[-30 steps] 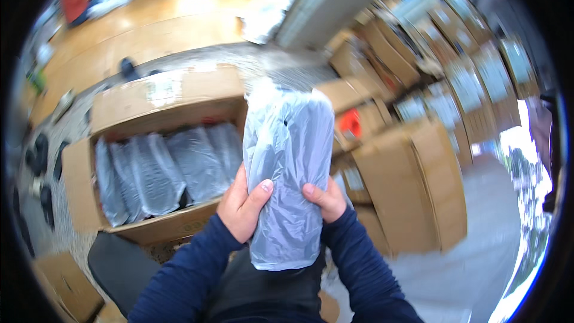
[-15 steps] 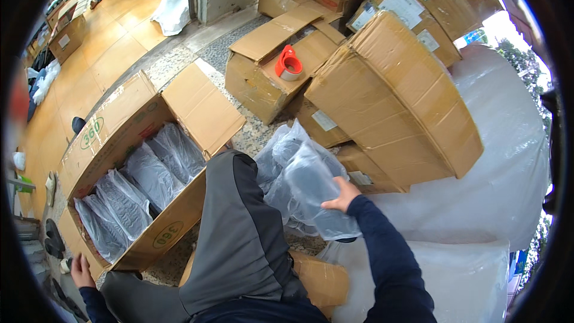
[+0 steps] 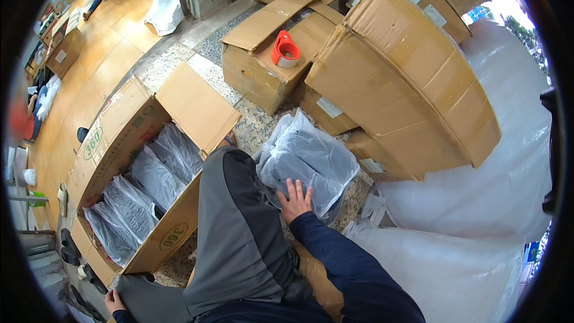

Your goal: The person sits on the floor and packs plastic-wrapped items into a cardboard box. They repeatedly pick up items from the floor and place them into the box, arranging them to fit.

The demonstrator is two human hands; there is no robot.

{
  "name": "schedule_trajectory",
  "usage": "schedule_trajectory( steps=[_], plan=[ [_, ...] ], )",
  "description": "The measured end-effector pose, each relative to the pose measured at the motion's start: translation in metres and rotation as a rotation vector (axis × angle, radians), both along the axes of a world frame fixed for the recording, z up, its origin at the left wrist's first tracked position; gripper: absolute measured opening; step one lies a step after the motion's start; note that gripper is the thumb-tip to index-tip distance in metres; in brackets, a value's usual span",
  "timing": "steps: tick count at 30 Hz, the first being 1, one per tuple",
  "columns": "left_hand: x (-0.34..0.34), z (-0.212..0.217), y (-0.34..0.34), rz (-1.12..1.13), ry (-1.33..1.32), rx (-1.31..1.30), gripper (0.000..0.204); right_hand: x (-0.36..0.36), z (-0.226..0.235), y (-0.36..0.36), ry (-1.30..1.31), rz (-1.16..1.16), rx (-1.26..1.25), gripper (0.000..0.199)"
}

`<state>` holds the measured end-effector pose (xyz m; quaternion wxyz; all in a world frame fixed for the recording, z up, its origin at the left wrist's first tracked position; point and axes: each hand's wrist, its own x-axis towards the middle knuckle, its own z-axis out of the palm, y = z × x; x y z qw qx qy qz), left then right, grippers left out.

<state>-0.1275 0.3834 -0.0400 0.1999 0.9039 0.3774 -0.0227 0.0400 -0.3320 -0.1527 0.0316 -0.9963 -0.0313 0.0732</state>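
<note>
A clear plastic bag (image 3: 311,164) packed with dark grey folded goods lies on the speckled stone floor (image 3: 179,60), just right of the person's raised knee in grey trousers (image 3: 236,227). The right hand (image 3: 295,200) rests flat on the near end of the bag, fingers spread wide and touching the plastic without gripping it; its dark blue sleeve runs back toward the lower edge. The left hand (image 3: 113,302) shows only at the bottom left edge, low beside the leg, and whether it is open or closed I cannot tell. Left of the knee stands an open cardboard box (image 3: 119,143) with its flaps folded out, holding a row of similar grey bagged packs (image 3: 140,194) side by side. Beyond the bag, farther off, sits a smaller open box (image 3: 257,78) with a red tape roll (image 3: 285,51) lying on its flap. To the right of that, a big closed carton (image 3: 406,78) leans tilted over smaller cartons, its near corner close to the bag. Sheets of bubble wrap (image 3: 478,203) spread across the right side and the near right. Wooden flooring (image 3: 89,66) stretches away at the far left, with more boxes and white bags along it.
</note>
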Motion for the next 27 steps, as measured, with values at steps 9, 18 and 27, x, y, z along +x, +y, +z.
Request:
schedule_trajectory(
  steps=[9, 18, 27],
  plan=[
    [-0.003, -0.004, -0.026, -0.004, -0.054, 0.040, 0.026, 0.039, -0.010, -0.049, 0.154, -0.468, -0.136, 0.049],
    [0.074, 0.029, -0.090, -0.155, -0.280, 0.099, 0.031, 0.137, 0.051, -0.017, -0.591, -0.381, 0.603, 0.053],
    [0.200, -0.028, -0.113, -0.118, -0.416, -0.345, 0.041, 0.240, 0.071, 0.278, 0.531, 0.233, 0.566, 0.053]
  ],
)
